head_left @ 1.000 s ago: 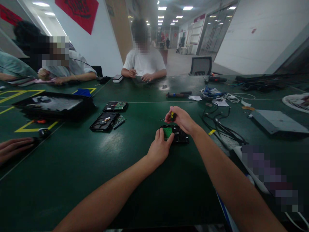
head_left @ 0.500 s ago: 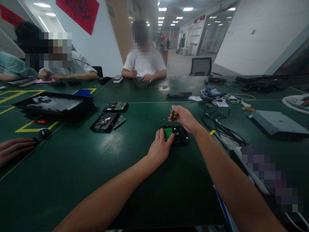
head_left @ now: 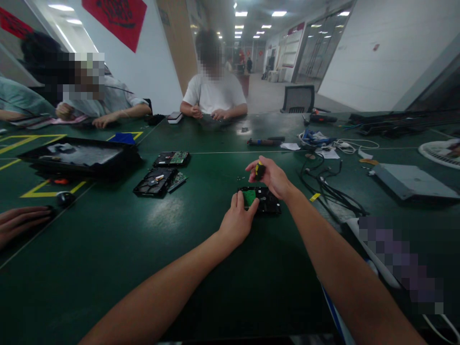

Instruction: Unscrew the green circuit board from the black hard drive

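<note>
Your left hand lies on the left part of a black rectangular hard drive, its thumb and fingers apart, with a green circuit board on the drive showing between them; you cannot tell whether the hand grips the drive's edges or only presses down. The drive lies flat on the dark green table in front of you. Your right hand is closed around a screwdriver with a black-and-yellow handle, held above the drive; its tip is too indistinct to place, so contact with the drive cannot be judged.

Just beyond the drive you have a few tiny pale screws on the table. To your left lie a second black drive with a green board, and nearer you a black ribbed metal casing with a loose green circuit board beside it. Further left is a large shallow black tray. To your right, tangled black cables run near a flat grey metal box. Across the table from you sits a person in a white shirt, and another person's hand rests at your far left.
</note>
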